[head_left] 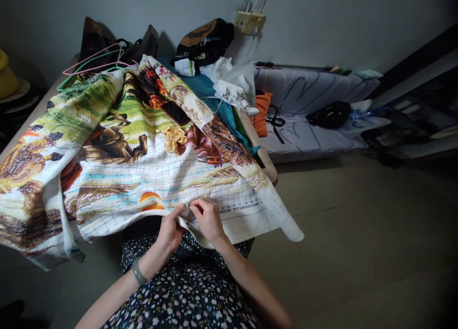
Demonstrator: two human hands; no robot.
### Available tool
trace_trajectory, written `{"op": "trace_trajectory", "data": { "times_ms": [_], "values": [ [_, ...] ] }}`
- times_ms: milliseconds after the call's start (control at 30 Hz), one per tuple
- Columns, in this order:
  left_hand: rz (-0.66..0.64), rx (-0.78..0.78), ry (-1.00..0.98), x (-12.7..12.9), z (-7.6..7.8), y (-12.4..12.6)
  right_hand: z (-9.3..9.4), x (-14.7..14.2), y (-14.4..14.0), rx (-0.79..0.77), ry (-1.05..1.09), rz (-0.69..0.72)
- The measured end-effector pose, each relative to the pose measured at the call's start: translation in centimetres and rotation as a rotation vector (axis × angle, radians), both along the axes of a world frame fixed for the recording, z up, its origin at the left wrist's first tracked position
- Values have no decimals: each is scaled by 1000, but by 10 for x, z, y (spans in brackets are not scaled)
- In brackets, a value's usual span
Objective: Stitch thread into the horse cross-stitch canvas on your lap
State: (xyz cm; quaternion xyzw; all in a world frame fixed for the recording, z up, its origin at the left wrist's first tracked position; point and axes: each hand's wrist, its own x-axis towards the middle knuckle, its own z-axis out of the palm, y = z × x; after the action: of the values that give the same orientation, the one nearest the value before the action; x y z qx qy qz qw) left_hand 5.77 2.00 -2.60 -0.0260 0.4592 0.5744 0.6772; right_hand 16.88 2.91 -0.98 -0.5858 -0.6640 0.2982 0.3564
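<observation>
A large cross-stitch cloth (pixel 168 176), printed with a grid and partly covered in coloured stitching, spreads over the table and hangs over its front edge. My left hand (pixel 171 231) is closed on the cloth's near edge, thumb on top and fingers underneath. Right beside it, my right hand (pixel 209 219) has thumb and forefinger pinched together at the cloth; whatever is between the tips is too small to make out. Pale thread (pixel 210 181) lies just beyond the right hand. Farther up the cloth are a yellow thread bundle (pixel 175 140), an orange-handled tool (pixel 217 160) and a dark phone (pixel 176 113).
Pink and green hangers (pixel 118 57), a black-and-brown bag (pixel 203 40) and white plastic bags with adapters (pixel 232 83) sit at the back of the table. A wall socket (pixel 249 22) is above. To the right stands a covered sofa (pixel 293 100) with an orange cushion (pixel 263 113).
</observation>
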Motion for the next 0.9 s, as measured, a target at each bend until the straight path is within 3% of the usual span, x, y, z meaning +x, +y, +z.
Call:
{"op": "trace_trajectory", "data": {
  "times_ms": [200,367,467,600,700,767,900],
  "values": [
    [8,57,33,-8,-3,-2,5,4,8,53,47,-48],
    [114,21,75,-54,-14,-20,8,79,21,266,-3,-466],
    [-10,-126,123,-88,-27,-46,9,140,24,335,-133,-662],
    [-353,-213,298,-130,-34,-80,8,205,28,249,-339,-706],
    [-487,-175,441,-165,-19,-88,10,228,43,76,-356,-602],
    [-479,-122,613,-189,2,-81,16,224,58,70,-335,-523],
    [-344,-1,1079,-236,53,-45,42,172,96,256,-276,-293]
  ]
}}
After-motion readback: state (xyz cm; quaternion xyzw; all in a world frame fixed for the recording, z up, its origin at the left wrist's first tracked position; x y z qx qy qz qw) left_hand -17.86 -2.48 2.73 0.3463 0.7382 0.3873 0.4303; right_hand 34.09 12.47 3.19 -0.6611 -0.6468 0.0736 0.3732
